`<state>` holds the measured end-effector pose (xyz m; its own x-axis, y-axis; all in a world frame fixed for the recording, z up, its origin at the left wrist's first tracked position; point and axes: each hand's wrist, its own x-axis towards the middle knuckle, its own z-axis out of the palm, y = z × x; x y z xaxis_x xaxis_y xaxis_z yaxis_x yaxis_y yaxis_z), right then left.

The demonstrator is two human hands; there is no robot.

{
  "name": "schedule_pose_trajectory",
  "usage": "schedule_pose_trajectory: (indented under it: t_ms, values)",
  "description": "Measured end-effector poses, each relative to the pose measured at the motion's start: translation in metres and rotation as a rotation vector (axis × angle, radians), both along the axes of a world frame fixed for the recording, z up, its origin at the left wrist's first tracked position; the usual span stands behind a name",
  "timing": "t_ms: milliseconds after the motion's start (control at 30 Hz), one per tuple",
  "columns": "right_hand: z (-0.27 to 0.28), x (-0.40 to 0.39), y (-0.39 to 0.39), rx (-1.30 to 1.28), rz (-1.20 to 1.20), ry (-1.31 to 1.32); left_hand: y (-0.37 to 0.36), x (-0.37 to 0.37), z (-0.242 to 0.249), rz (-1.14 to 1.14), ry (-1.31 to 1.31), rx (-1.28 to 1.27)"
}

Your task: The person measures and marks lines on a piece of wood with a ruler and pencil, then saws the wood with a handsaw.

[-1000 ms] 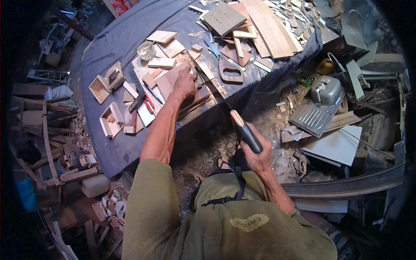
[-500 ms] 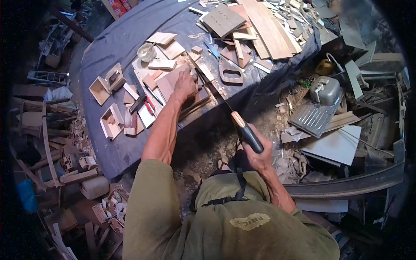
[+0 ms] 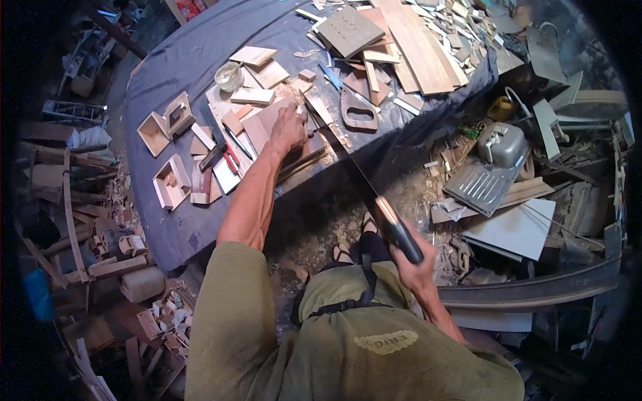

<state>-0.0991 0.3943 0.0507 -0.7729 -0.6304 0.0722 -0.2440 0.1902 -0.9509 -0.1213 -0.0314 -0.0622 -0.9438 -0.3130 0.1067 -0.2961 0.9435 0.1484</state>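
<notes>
My right hand is wrapped round the black and orange handle of a hand saw. The saw's dark blade runs up and left to the edge of the cloth-covered table. My left hand presses on a brown wooden board beside the blade, its fingers curled at the board's right side. Whatever lies directly beneath those fingers is hidden. Left of the board are red-handled pliers, a hammer and a glass jar.
Small wooden boxes sit on the table's left part. A second saw lies right of my left hand, near stacked boards. On the floor at the right are a metal sink and a white panel.
My right hand has drawn the saw down and to the right, so more blade shows beyond the table edge. My left hand stays on the board.
</notes>
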Motion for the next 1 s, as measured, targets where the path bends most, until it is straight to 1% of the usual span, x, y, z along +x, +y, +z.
schedule_pose_trajectory:
  t_ms: [67,100,167,200,233,300,400,467,500,533,633,667,733,767,833,867,933,1000]
  values:
    - [-0.006,0.007,0.021,0.014,-0.010,0.036,-0.001,0.003,-0.007,-0.008,0.015,-0.006]
    - [-0.004,0.007,0.015,0.020,-0.019,-0.019,0.000,0.002,-0.006,-0.005,-0.001,-0.005]
    - [0.006,0.001,-0.017,0.026,-0.034,-0.128,0.003,0.001,0.002,0.008,-0.031,0.014]
    - [0.011,-0.005,-0.037,0.077,-0.021,-0.123,0.005,0.001,0.009,0.018,-0.044,0.032]
    - [0.005,-0.011,-0.049,0.079,0.003,-0.215,0.006,0.001,0.012,0.028,-0.059,0.049]
    - [0.001,-0.009,-0.046,0.036,-0.017,-0.166,0.004,-0.003,0.016,0.048,-0.068,0.009]
    - [-0.009,0.003,0.002,-0.033,0.019,0.042,0.003,-0.003,0.007,0.014,-0.055,-0.037]
    - [-0.009,0.004,0.008,-0.014,0.011,0.024,0.002,0.001,-0.001,-0.005,-0.038,-0.047]
    - [-0.007,0.005,0.011,-0.007,0.000,0.015,0.004,0.001,0.002,-0.010,-0.028,-0.043]
    - [-0.005,0.003,-0.003,0.013,-0.015,-0.065,0.004,-0.001,0.005,-0.012,-0.015,-0.043]
    - [-0.005,-0.011,-0.048,0.063,0.011,-0.096,0.006,-0.001,0.012,0.015,-0.037,0.004]
    - [-0.009,-0.009,-0.045,0.047,-0.001,-0.104,0.003,-0.003,0.016,0.018,-0.042,-0.001]
    - [-0.017,0.004,-0.016,-0.003,-0.020,-0.029,0.009,-0.001,0.016,0.026,-0.066,0.014]
    - [-0.020,0.005,-0.003,-0.033,-0.023,0.019,0.005,-0.002,0.012,0.011,-0.031,-0.032]
    - [-0.014,0.007,0.008,-0.017,0.002,0.022,0.003,-0.001,0.000,-0.024,0.028,-0.117]
    - [-0.011,0.008,0.004,-0.010,-0.013,-0.001,0.003,-0.002,-0.006,-0.023,0.000,-0.084]
    - [-0.006,-0.001,-0.027,-0.007,-0.027,-0.009,0.003,-0.004,0.005,-0.013,-0.045,-0.033]
    - [-0.014,-0.010,-0.044,0.013,0.007,-0.063,0.004,-0.002,0.003,0.013,-0.049,-0.024]
